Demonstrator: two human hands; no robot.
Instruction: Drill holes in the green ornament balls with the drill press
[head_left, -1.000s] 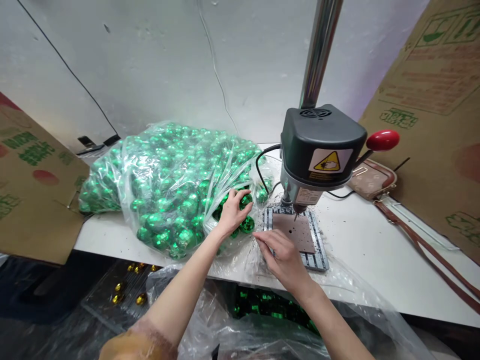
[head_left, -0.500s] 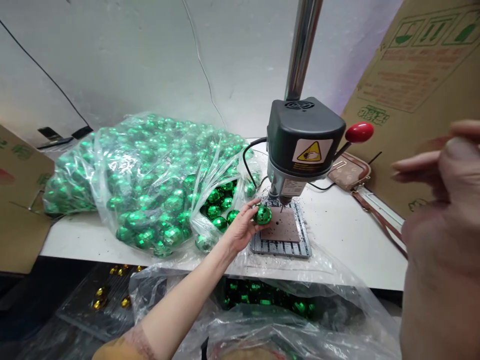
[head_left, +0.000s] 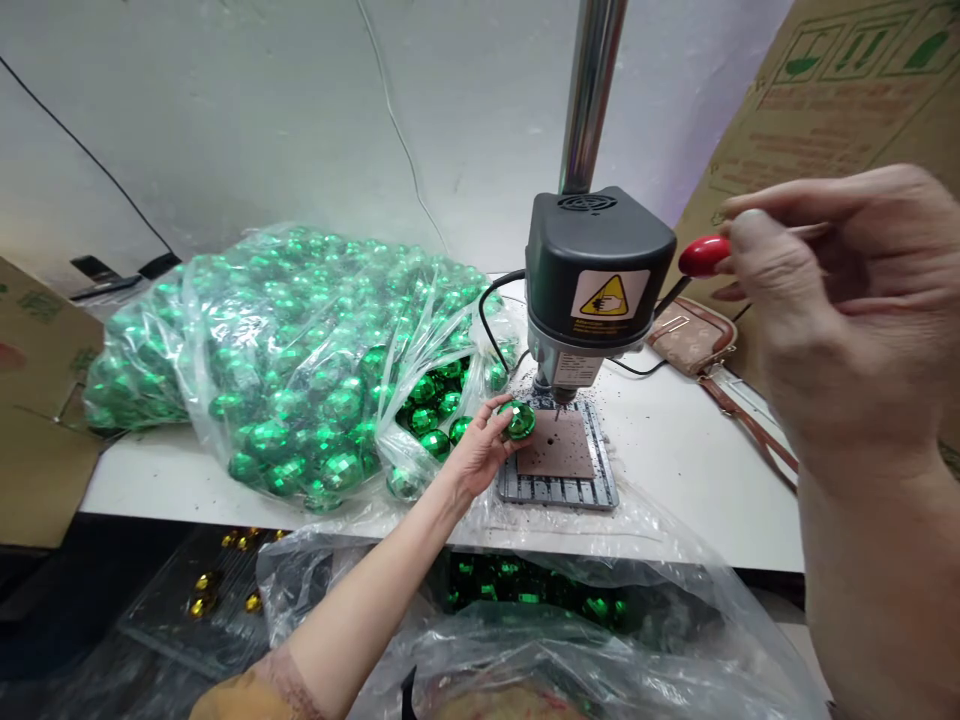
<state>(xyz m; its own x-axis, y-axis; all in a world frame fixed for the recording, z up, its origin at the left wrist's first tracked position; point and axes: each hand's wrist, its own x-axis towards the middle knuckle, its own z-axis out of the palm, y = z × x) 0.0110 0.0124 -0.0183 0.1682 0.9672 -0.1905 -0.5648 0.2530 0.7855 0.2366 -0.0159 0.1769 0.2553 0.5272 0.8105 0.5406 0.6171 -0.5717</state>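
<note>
We pinch one green ball [head_left: 518, 420] in our left hand [head_left: 480, 452] at the drill plate's [head_left: 559, 450] 9 o'clock | our right hand [head_left: 832, 300], loosely curled, empty, nears the red lever knob [head_left: 701, 256] | ball undrilled; full bag [head_left: 285, 360] left on the counter [head_left: 697, 470]

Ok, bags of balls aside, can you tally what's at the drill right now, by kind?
drill: 1
red knob: 1
brown pad under the bit: 1
green ball, held in the left hand: 1
Total: 4
</note>
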